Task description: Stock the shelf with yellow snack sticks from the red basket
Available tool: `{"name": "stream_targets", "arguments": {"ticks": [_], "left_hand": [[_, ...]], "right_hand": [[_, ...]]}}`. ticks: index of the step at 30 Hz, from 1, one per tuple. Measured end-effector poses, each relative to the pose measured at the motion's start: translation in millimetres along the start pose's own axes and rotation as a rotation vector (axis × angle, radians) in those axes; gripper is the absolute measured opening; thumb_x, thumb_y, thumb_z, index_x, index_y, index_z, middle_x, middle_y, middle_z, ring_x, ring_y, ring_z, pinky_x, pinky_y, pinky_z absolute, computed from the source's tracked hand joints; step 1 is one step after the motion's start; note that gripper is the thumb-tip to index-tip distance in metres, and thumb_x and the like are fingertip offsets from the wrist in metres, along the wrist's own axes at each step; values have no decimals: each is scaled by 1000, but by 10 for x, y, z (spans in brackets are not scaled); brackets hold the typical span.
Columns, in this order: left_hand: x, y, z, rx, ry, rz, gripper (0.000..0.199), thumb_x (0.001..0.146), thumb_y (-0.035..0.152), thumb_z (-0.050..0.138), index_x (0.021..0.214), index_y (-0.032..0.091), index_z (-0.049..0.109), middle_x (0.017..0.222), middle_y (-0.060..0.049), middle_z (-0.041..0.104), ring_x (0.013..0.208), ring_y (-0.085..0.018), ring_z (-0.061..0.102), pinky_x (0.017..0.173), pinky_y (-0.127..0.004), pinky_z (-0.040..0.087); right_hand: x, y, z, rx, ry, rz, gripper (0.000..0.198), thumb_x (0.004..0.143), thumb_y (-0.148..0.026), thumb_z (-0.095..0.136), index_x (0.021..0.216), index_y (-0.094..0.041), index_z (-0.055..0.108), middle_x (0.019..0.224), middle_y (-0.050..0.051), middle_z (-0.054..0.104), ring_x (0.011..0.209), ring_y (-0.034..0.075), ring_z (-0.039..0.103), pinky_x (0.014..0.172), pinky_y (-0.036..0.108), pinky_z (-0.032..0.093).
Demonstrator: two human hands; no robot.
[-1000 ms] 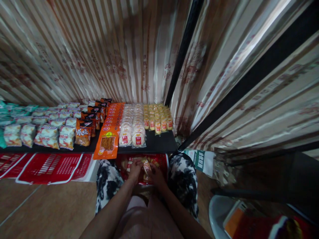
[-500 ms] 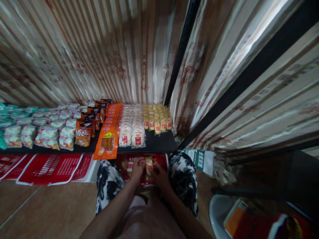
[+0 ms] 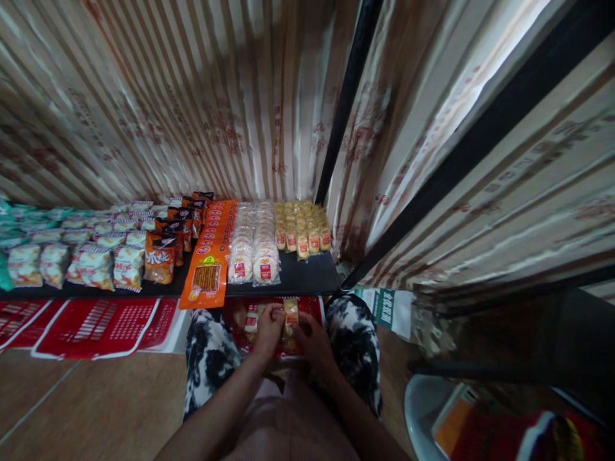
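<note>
A red basket [image 3: 313,305] sits below the front edge of the black shelf [image 3: 312,275], between the person's knees, and both hands are over it. The right hand [image 3: 313,342] has its grip on the lower right edge of a small yellow packet [image 3: 291,310], upright above the basket. The left hand [image 3: 270,330] has its fingers curled just beside the packet's other edge (I cannot tell whether its grip bears on it). Inside the basket lies a pale packet [image 3: 250,322] with a red label, plus other wrapped pieces partly hidden by the hands. To the left stands another basket [image 3: 108,325], red with a white handle. At lower right, a pale basin [image 3: 411,410] holds an orange-and-white item [image 3: 451,422] and something dark red. The shelf carries rows of yellow packets [image 3: 302,244] and round white packets [image 3: 266,267].
</note>
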State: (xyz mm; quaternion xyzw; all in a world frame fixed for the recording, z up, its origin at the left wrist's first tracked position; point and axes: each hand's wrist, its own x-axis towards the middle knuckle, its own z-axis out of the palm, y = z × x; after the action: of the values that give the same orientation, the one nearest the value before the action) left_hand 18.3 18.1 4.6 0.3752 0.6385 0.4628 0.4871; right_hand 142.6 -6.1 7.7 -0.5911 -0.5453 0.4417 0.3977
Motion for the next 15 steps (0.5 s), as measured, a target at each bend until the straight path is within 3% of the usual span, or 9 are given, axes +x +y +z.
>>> {"name": "stream_targets", "arguments": {"ticks": [5,15], "left_hand": [[-16,51,-2,128,-6,97,8,72,23,52,70,16,56,69,-3,60,67,-14,54,64,-23,41],[-53,286,27,217,-43,268,20,76,25,48,88,16,61,88,-5,61,80,-15,57,75,-28,44]], "right_hand": [[24,-28,-31,1,28,-4,32,75,-35,53,102,-17,56,100,8,66,91,21,62,84,34,48],[189,-241,-111,-74,61,-48,28,77,-36,49,100,-21,59,95,5,66,88,19,62,80,32,49]]}}
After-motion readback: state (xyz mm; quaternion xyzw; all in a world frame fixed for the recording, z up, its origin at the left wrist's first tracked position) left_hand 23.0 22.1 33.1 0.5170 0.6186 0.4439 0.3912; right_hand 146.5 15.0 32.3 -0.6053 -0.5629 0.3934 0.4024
